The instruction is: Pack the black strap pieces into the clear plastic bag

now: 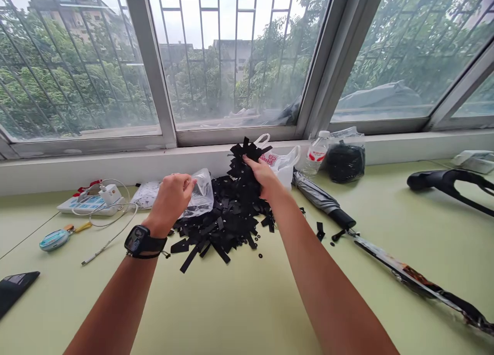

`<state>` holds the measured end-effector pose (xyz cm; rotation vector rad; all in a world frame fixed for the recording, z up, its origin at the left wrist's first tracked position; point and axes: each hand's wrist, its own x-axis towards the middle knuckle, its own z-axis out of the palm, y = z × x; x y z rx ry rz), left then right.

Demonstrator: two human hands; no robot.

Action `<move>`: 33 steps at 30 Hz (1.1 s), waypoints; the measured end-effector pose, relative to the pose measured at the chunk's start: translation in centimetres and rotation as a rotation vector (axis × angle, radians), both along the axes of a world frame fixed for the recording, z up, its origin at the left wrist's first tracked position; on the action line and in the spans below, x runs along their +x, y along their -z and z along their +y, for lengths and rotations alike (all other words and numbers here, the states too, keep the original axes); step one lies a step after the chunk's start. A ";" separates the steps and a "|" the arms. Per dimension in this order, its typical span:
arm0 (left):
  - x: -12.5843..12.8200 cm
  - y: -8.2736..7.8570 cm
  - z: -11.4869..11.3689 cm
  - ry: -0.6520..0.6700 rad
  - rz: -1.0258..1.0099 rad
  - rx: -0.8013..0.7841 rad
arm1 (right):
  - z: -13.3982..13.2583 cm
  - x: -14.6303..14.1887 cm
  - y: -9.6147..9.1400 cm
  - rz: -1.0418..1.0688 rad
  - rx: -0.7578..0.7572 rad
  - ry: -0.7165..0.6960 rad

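A pile of short black fabric strips (227, 216) with small black discs among them lies on the table. At the back of the pile, my right hand (264, 175) is closed on a bunch of black strips (249, 159), lifted above the rest. My left hand (172, 195), with a black watch on its wrist, is closed at the edge of a clear plastic bag (203, 195), which stands up beside the pile. The fingertips of the left hand are partly hidden.
Left are a power strip (90, 205) with cables, a blue-and-white device (54, 240) and a phone (17, 288). Behind and right stand a white bag (287, 164), a bottle (317, 152), a bag of black material (345, 159) and a folded umbrella (322, 198).
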<state>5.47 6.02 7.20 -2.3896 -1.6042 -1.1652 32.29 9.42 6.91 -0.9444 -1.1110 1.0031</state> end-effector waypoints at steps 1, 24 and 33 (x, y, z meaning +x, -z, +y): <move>0.2 -0.1 0.0 0.000 -0.026 -0.003 | -0.5 0.0 -0.8 0.010 0.001 -0.018; 1.2 -1.1 -0.5 0.183 -0.970 -0.455 | -3.2 -10.2 1.6 -0.649 0.657 0.044; 1.8 -1.3 -0.9 0.111 -0.831 -0.309 | -2.4 -11.1 5.0 -1.020 0.517 -0.165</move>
